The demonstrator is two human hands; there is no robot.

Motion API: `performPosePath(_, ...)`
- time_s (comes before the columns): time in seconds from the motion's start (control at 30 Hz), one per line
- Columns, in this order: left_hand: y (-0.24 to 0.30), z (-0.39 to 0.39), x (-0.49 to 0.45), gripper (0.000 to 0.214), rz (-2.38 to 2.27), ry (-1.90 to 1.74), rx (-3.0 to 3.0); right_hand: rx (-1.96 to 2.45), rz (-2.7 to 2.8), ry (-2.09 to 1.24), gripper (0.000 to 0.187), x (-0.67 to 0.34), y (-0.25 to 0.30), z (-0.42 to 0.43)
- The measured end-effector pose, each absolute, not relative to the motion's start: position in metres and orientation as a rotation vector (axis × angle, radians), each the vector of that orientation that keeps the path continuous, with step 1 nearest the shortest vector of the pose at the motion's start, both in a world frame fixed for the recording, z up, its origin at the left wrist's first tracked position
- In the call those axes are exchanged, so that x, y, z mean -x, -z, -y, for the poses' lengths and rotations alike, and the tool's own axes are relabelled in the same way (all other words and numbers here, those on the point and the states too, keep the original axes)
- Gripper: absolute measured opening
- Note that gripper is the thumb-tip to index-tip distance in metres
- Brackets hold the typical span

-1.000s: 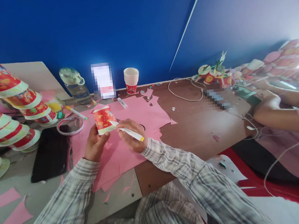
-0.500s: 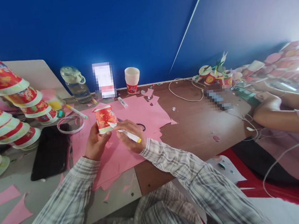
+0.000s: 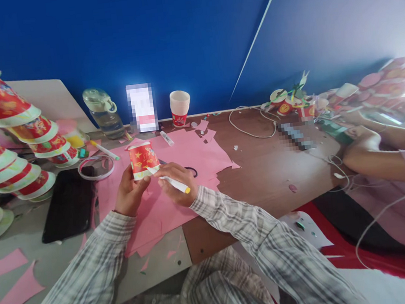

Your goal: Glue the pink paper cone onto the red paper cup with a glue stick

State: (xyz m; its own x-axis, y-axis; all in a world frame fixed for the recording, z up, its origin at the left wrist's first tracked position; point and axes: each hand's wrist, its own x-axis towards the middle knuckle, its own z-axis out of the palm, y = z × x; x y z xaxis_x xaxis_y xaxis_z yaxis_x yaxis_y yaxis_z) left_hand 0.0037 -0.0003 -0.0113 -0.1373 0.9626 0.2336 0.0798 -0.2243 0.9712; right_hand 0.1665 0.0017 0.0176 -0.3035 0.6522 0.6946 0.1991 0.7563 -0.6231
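A red paper cup (image 3: pixel 142 158) with gold and blue prints is held by my left hand (image 3: pixel 130 192), its thumb along the cup's lower edge. That edge carries a pale yellow-green band. My right hand (image 3: pixel 174 182) grips a white marker (image 3: pixel 175 184) with a yellow end, the tip at the cup's lower right side. Both hands are above pink paper sheets (image 3: pixel 179 208). A pair of dark-handled scissors (image 3: pixel 191 172) lies partly hidden behind my right hand. Beyond the cup a glue stick (image 3: pixel 166 138) rests on the paper.
Stacked red cups (image 3: pixel 27 184) stand at the left, near a black phone (image 3: pixel 67 204) and a tape ring (image 3: pixel 96 168). A water bottle (image 3: pixel 103 114), a lit screen (image 3: pixel 141 107) and nested cups (image 3: pixel 180 108) line the blue wall. At right sits another person (image 3: pixel 381 151).
The view has shifted very slightly. My hands keep the same grip on the cup and the marker, with the tip still at the cup's lower edge.
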Motion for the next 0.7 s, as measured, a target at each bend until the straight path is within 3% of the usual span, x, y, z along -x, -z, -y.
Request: performPosePath(0.7, 0.0052, 0.0021, -0.0078, 0.06, -1.197, -1.484, -1.336, 0.635, 1.864, -0.526, 0.016, -0.1665, -0.0206, -0.0041)
